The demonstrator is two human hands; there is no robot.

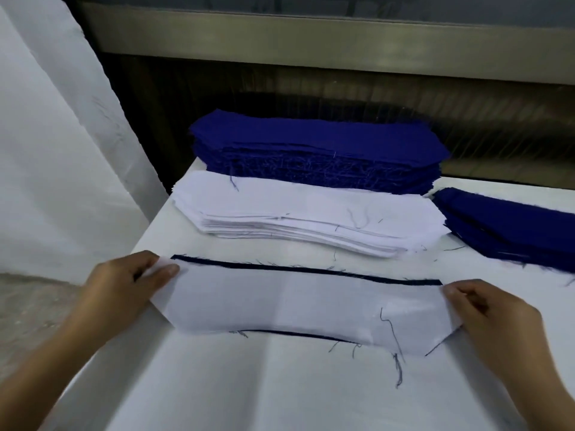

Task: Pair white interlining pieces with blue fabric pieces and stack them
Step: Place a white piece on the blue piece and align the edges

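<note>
A white interlining piece [298, 306] lies flat on a blue fabric piece [311, 271], whose dark edge shows along the far side and a little along the near side. My left hand [124, 284] pinches the pair's left end. My right hand [491, 315] pinches its right end. Behind them sits a stack of white interlining pieces [298, 213]. A tall stack of blue fabric pieces [317, 147] stands farther back.
The white table [249, 393] carries everything. A lower pile of blue pieces [513, 231] lies at the right edge. A white cloth sheet [56, 135] hangs at the left. A dark ridged machine front [311, 88] runs along the back. Loose threads litter the table.
</note>
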